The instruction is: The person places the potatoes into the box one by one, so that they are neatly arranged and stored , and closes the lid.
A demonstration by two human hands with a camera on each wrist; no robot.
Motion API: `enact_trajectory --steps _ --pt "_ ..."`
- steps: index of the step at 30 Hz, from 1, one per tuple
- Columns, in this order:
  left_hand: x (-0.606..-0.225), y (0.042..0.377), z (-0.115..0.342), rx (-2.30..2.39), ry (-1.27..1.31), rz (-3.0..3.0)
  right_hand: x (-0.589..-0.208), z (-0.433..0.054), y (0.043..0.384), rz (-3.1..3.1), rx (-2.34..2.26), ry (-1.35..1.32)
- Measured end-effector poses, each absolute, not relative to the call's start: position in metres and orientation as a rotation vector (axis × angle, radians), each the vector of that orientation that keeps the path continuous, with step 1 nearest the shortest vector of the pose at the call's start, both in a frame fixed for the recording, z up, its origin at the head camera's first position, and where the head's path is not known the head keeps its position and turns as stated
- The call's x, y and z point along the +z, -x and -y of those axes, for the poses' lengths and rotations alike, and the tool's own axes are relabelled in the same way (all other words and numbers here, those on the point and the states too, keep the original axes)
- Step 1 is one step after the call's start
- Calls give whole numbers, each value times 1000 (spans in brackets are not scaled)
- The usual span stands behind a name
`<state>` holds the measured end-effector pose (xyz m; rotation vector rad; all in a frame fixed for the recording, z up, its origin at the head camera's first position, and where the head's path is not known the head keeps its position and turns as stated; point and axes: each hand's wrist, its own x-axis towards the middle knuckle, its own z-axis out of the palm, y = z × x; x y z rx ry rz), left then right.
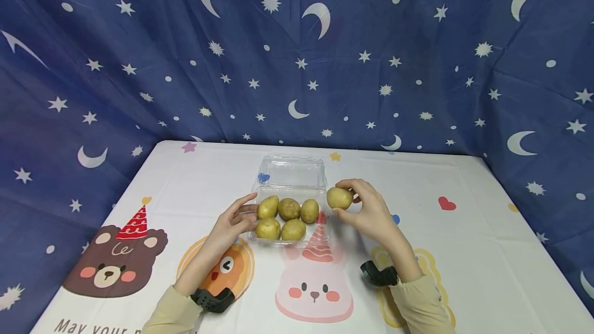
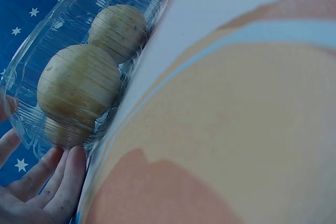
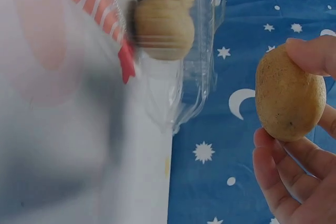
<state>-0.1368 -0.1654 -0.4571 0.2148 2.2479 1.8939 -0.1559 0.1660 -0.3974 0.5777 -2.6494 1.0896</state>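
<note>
My right hand [image 1: 371, 215] pinches a potato [image 1: 340, 198] between thumb and fingers, just right of a clear plastic clamshell box [image 1: 291, 188]. In the right wrist view the potato [image 3: 290, 95] shows brown and oval, the thumb on its top and fingertips beneath. Several yellow-brown potatoes [image 1: 294, 230] lie inside the box, whose lid is folded back to the far side. On the box's left end, my left hand [image 1: 234, 222] rests its loosely extended fingers. The left wrist view shows those fingertips [image 2: 75, 163] at the ribbed end wall, below a potato [image 2: 79, 82] seen through the plastic.
A white tablecloth [image 1: 209, 174] printed with a bear, a rabbit and other figures covers the table. Behind it hangs a blue curtain [image 1: 278, 66] with moons and stars. Each wrist wears a black strap mount [image 1: 379, 273].
</note>
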Motion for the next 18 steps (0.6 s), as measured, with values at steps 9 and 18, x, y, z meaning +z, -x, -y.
enact_trajectory --steps 9,18 --pt "-456 137 166 1914 -220 -2229 -396 -158 152 2667 1090 -649" --pt "-458 136 166 1910 -261 -2243 -396 -150 148 2670 1087 -733"
